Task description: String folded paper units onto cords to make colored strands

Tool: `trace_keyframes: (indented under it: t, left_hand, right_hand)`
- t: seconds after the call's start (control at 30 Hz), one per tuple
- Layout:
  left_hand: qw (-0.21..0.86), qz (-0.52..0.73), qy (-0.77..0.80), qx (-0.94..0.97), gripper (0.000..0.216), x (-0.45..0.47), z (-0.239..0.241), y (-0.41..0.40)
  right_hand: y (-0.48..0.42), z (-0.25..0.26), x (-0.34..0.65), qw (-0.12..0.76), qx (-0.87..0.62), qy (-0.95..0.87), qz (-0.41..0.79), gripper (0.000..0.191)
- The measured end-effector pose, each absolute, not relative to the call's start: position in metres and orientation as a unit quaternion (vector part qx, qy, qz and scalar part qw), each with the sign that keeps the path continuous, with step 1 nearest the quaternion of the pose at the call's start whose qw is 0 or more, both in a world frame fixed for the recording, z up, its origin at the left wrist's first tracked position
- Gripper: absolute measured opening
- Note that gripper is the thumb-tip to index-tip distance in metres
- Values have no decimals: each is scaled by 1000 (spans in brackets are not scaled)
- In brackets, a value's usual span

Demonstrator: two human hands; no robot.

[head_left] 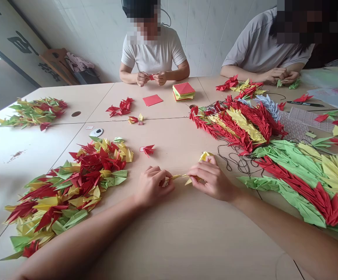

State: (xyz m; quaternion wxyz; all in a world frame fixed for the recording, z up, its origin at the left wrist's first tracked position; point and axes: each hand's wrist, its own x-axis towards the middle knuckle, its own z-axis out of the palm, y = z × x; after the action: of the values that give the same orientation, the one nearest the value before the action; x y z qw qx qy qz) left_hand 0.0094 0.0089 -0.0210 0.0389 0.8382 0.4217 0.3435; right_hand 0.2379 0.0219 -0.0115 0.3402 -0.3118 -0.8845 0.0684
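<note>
Over the middle of the table, my left hand [153, 186] pinches one end of a small yellow folded-paper crane [178, 176]. Closed on the other side of it is my right hand [211, 178], with a yellow paper point showing under its fingers. Just behind the right hand sits another yellow paper piece [205, 155], partly covered by the fingers. A red paper crane [148, 150] lies a short way beyond my left hand. To the left spreads a large heap of red, yellow and green paper cranes [78, 175], close to my left forearm.
Strung bundles of cranes [239, 124] with loose black thread [230, 155] lie at right, with green and red strings [303, 186] nearer. A paper stack [184, 90], a red sheet [153, 100] and another heap [37, 111] lie farther back. Two people sit opposite, hands on small folded pieces.
</note>
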Motion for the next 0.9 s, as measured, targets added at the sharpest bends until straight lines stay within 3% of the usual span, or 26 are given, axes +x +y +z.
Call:
trace_keyframes:
  t: [0.53,0.73,0.9]
  left_hand:
    - [-18,374,328,867,13,14,-13,6]
    - [-23,355,337,872,11,15,-13,6]
    - [-19,342,326,881,11,14,-13,6]
  right_hand:
    - [19,-10,232,318,-323,-889,68,12]
    - [15,-8,232,295,-302,-905,51,26]
    - [12,-10,228,303,-301,-904,-11,12]
